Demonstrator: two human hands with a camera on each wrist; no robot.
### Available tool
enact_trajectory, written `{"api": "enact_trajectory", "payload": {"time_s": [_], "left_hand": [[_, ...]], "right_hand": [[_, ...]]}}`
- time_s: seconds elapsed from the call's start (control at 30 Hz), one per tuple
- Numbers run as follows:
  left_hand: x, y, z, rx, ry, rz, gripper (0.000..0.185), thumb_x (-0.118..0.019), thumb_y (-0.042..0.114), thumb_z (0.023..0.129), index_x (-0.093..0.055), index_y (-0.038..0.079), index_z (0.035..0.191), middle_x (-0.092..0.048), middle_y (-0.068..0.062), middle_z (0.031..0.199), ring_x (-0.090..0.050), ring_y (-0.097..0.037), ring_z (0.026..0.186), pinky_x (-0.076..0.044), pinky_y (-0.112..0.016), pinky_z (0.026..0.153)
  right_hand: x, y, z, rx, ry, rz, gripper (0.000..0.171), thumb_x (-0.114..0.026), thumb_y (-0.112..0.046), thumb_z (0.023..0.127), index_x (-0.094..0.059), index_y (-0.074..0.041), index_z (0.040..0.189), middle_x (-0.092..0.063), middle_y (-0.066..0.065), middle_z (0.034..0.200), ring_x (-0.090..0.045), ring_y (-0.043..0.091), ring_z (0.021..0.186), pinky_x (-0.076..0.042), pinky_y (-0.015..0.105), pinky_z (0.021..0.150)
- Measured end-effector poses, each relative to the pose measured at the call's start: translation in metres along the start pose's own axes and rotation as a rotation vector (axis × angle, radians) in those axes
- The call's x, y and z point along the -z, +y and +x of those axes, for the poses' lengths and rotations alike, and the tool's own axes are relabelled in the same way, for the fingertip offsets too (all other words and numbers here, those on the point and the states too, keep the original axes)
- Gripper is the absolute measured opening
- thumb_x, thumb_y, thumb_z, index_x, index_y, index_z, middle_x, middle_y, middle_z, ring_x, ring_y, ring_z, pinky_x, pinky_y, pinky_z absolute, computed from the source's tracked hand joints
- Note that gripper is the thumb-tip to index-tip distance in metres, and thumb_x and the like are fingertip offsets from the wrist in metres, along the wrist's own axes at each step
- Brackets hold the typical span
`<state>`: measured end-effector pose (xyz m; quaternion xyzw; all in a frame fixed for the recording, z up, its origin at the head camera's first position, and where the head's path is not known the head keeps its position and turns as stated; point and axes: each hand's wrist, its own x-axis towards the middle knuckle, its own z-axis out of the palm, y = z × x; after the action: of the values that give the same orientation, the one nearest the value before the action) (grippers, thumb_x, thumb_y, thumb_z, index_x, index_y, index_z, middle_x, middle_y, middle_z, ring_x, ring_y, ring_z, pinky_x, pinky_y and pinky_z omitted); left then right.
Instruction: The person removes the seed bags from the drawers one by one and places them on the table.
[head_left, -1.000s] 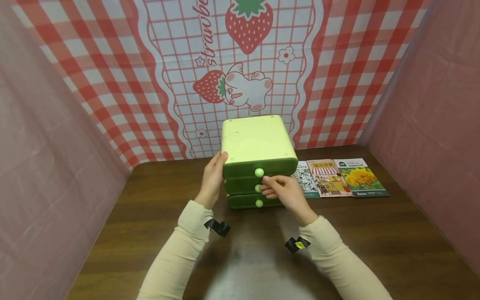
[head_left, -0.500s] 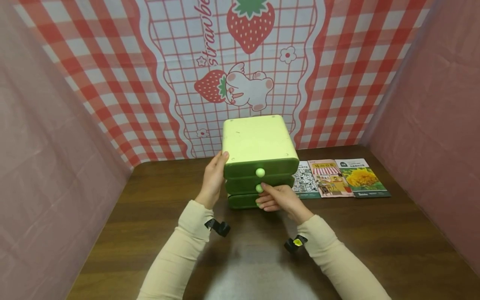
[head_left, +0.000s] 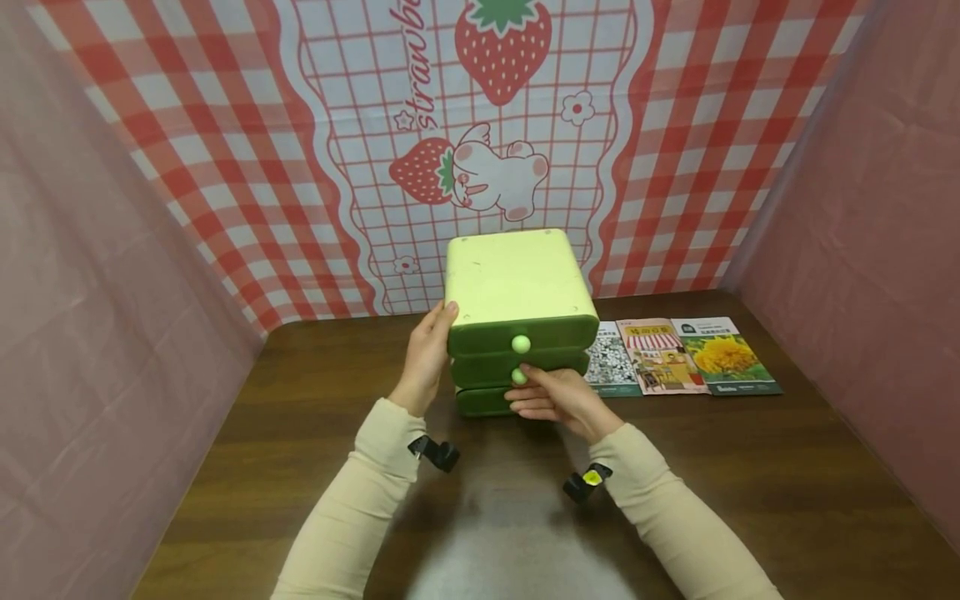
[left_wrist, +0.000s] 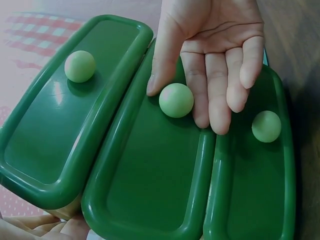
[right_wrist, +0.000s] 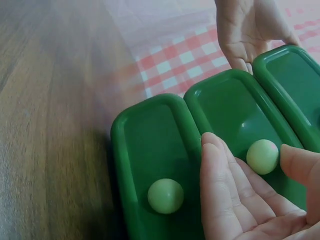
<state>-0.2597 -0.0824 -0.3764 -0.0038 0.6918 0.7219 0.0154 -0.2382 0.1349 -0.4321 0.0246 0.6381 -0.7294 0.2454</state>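
All three drawers of the chest [head_left: 517, 321] are closed; the middle knob [left_wrist: 176, 100] is bracketed, ungripped, by the right hand [head_left: 553, 398]'s relaxed fingers; the chest's side is steadied by the flat left hand [head_left: 426, 358].

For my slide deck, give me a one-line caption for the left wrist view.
Right hand reaches for the middle drawer's knob on a green three-drawer box.

The backdrop [head_left: 480, 150] behind the table carries cursive red lettering running up beside the big strawberry; it reads "strawbe", with the rest cut off by the top edge of the head view. Three booklets [head_left: 678, 357] lie in a row on the table and bear printed headings on their covers, but the characters are too small to read. The wrist views show no lettering.
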Motion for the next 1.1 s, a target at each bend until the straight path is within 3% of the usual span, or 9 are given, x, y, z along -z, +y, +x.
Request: {"api": "enact_trajectory", "payload": {"time_s": [0.57,0.8,1.1], "left_hand": [[0.002,0.006,0.003,-0.013,0.008,0.029,0.070,-0.050,0.053,0.098,-0.034,0.013,0.153,-0.036,-0.005,0.158,-0.033,-0.021,0.145,-0.032,-0.039,0.119],[0.003,0.006,0.003,-0.002,-0.011,0.029,0.070,-0.050,0.054,0.098,-0.033,0.015,0.153,-0.035,-0.003,0.158,-0.033,-0.020,0.145,-0.032,-0.039,0.119],[0.000,0.004,0.004,-0.009,0.000,0.009,0.067,-0.051,0.049,0.099,-0.035,0.013,0.153,-0.038,-0.005,0.156,-0.039,-0.020,0.141,-0.035,-0.037,0.117]], "right_hand": [[-0.005,0.005,-0.002,0.034,-0.002,0.039,0.057,-0.058,-0.041,0.098,-0.056,0.010,0.125,-0.076,0.010,0.097,-0.074,0.013,0.083,-0.060,0.027,0.078],[-0.008,0.011,-0.017,0.054,0.008,-0.001,0.062,-0.059,-0.044,0.096,-0.059,0.011,0.124,-0.071,0.020,0.114,-0.073,0.016,0.091,-0.059,0.032,0.085],[-0.008,0.025,-0.045,0.073,-0.029,-0.066,0.062,-0.058,-0.044,0.097,-0.058,0.013,0.124,-0.068,0.025,0.118,-0.073,0.018,0.095,-0.057,0.038,0.090]]}}
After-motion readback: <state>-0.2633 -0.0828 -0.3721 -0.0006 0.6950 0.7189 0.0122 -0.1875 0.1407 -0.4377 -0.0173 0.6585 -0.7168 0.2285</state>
